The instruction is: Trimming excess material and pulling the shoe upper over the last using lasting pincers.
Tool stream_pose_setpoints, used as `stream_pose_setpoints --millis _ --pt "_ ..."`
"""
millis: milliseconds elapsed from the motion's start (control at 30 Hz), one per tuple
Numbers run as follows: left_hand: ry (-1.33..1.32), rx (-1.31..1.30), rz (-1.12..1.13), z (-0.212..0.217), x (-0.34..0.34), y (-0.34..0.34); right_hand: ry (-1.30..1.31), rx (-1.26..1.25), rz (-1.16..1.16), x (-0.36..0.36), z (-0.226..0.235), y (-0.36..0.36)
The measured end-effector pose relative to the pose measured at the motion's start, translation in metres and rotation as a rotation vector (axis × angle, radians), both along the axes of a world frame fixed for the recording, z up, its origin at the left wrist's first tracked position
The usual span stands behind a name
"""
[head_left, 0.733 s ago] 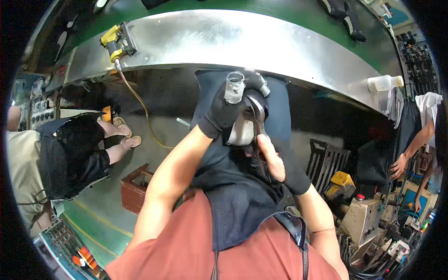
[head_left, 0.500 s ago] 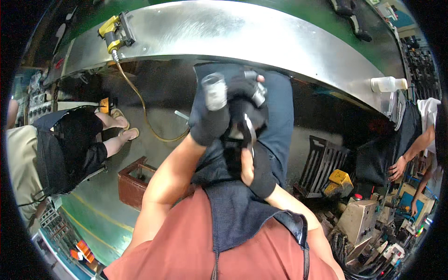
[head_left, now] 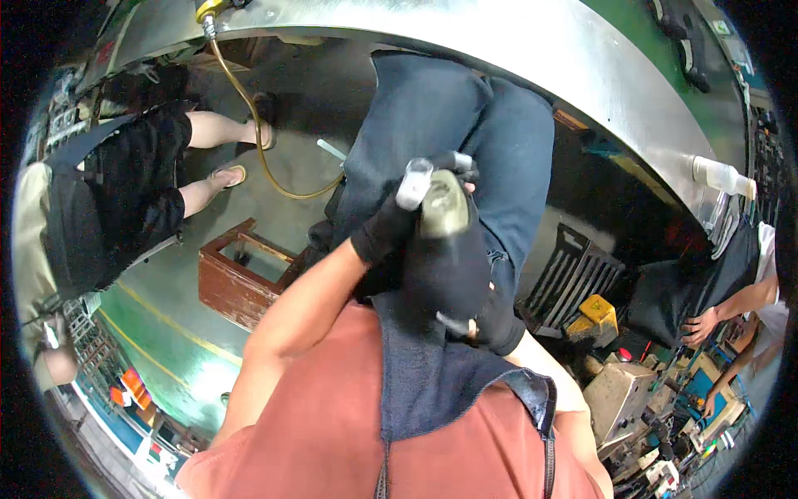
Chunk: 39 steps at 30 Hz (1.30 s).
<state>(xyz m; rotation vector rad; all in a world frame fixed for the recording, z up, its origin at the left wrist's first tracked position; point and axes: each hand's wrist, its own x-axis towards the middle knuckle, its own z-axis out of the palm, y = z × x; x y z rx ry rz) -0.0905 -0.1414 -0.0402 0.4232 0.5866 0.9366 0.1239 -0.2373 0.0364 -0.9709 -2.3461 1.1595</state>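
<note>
A black shoe [head_left: 446,270], blurred by motion, lies over my lap with its pale olive-green end [head_left: 445,204] turned up. My left hand [head_left: 403,212], in a black fingerless glove, is closed round the far end of the shoe. White or clear wrapping covers its thumb, and its other fingertips show beyond the shoe. Beside the shoe's near end is my right hand [head_left: 493,320], also black-gloved, its fingers closed at a short pale strip [head_left: 453,323]. Blur hides what that strip is.
A metal bench [head_left: 532,46] curves across the far side, with a clear bottle [head_left: 723,177] at its right. A yellow air tool [head_left: 209,8] trails a hose [head_left: 249,108]. A brown wooden stool [head_left: 241,287] stands left; a person [head_left: 116,191] sits beyond. Another person's hand [head_left: 701,324] is at right.
The shoe has turned, bringing its olive-green end into view. My hands have come closer to my body, and my right hand has moved rightward. The whole view has shifted, with the bench higher.
</note>
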Motion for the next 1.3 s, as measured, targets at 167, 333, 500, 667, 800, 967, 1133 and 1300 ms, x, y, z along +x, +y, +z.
stream_pose_setpoints --millis 167,333,500,667,800,967,1133,1300 --pt "0.708 0.513 -0.184 0.044 -0.028 0.032 0.050 -0.682 -0.341 -0.010 0.109 0.054" --pt "1.246 0.542 0.146 0.036 0.007 0.030 0.192 -0.974 -0.537 -0.007 0.042 0.118" --pt "0.880 0.503 0.026 0.024 -0.021 0.030 0.217 -1.116 -0.516 0.006 0.046 0.143" --pt "1.146 0.576 0.297 0.023 0.026 -0.031 -0.070 -0.784 -0.276 0.044 0.046 0.157" --pt "1.232 0.540 0.180 0.034 0.032 -0.030 -0.653 -0.160 -0.016 0.009 0.076 0.152" --pt "1.233 0.690 0.204 -0.018 0.020 -0.010 -0.654 0.200 0.000 0.024 0.017 0.158" --pt "0.963 0.473 0.061 -0.035 0.035 0.012 -0.404 -0.851 -0.102 0.040 0.036 0.159" --pt "1.339 0.392 0.042 0.010 0.026 0.023 -0.736 -0.237 0.068 0.032 0.107 0.189"
